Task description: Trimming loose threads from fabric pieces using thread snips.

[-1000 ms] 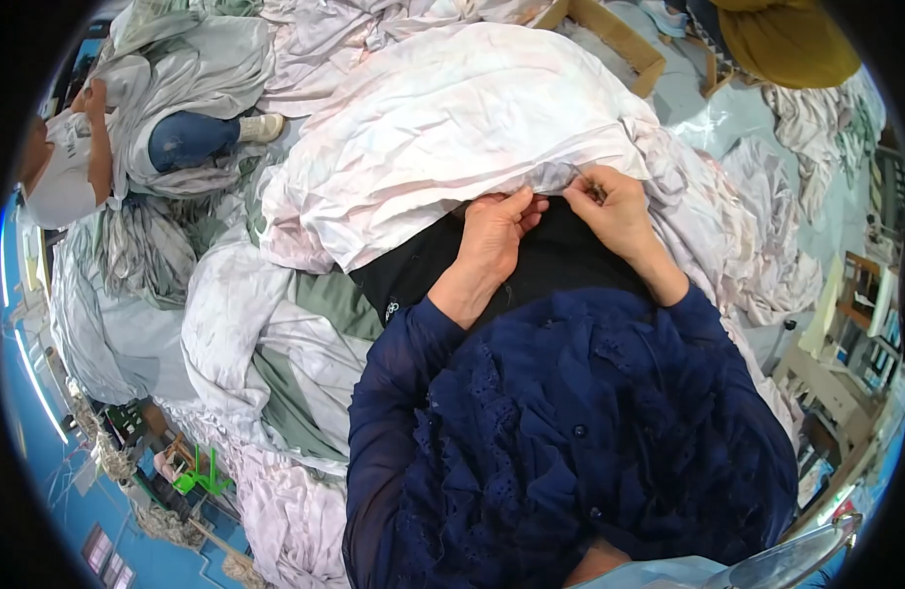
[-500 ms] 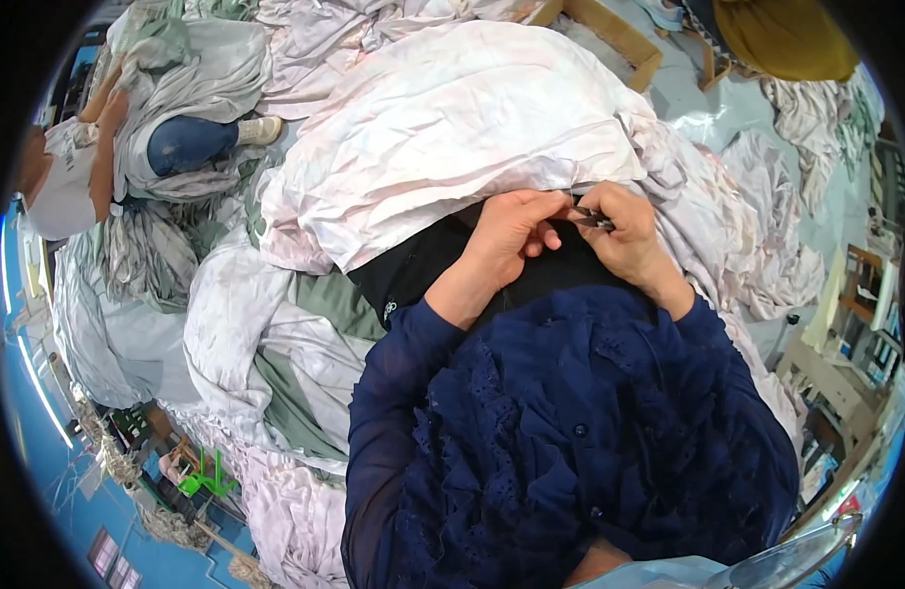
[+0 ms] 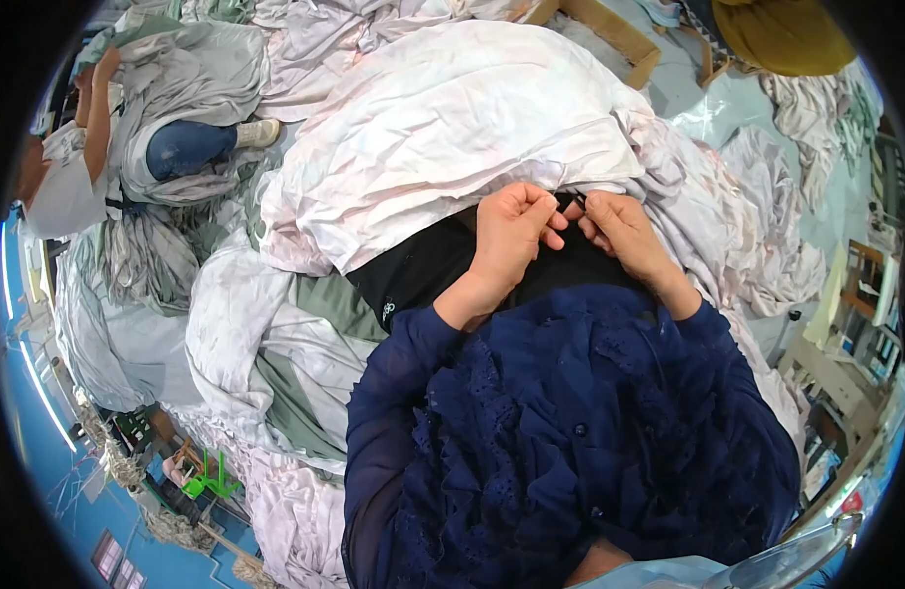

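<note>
Over my lap spreads a large white cloth (image 3: 452, 118) with faint pink blotches, its near edge just beyond my hands. My left hand (image 3: 511, 236) is closed in a pinch, thumb against forefinger; whatever lies between them is too small to make out. Close to its right, my right hand (image 3: 624, 231) has its fingers curled round a small dark metal tool (image 3: 576, 199). Only the slim tip of this tool shows, pointing toward the left hand; the fingers hide the rest. Beneath both hands lies black fabric (image 3: 423, 265) across my lap.
Heaps of white and grey-green cloth (image 3: 266, 344) surround me. At the far left another person's arm (image 3: 97, 108) reaches over grey cloth, near a blue-clad leg (image 3: 192, 147). A wooden frame (image 3: 619, 44) lies at the back, with a mustard-coloured cloth (image 3: 786, 34) beside it.
My hands have drawn slightly apart, and the left has turned more upright. Less of the dark tool shows in my right hand. The other person's arms at the left have moved up.
</note>
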Demonstrator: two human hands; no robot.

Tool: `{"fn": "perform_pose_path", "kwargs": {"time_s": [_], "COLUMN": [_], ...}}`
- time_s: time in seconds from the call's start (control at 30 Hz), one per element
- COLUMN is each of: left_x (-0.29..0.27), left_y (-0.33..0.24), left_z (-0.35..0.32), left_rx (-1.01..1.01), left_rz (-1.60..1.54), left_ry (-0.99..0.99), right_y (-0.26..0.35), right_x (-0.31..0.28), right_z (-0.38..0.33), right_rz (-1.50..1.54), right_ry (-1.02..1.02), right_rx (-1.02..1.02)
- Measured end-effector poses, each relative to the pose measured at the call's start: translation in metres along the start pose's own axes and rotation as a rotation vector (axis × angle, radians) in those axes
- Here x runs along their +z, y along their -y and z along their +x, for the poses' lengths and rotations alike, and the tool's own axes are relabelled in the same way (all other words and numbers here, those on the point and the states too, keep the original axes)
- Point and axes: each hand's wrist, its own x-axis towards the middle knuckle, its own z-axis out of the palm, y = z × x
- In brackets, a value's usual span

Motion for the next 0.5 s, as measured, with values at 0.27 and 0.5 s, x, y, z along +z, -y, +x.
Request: {"fn": "perform_pose_path", "kwargs": {"time_s": [0.27, 0.5], "left_x": [0.0015, 0.0024], "left_y": [0.0029, 0.0034], "left_z": [0.0002, 0.0007], "left_rx": [0.087, 0.106], "left_rz": [0.033, 0.030], "left_ry": [0.025, 0.011], "right_y": [0.0005, -0.0010], "right_x": [-0.0034, -0.0043], "right_z": [0.0036, 0.0063], "right_rz": [0.206, 0.230], "right_ry": [0.053, 0.074], "right_rx": [0.198, 0.178]}}
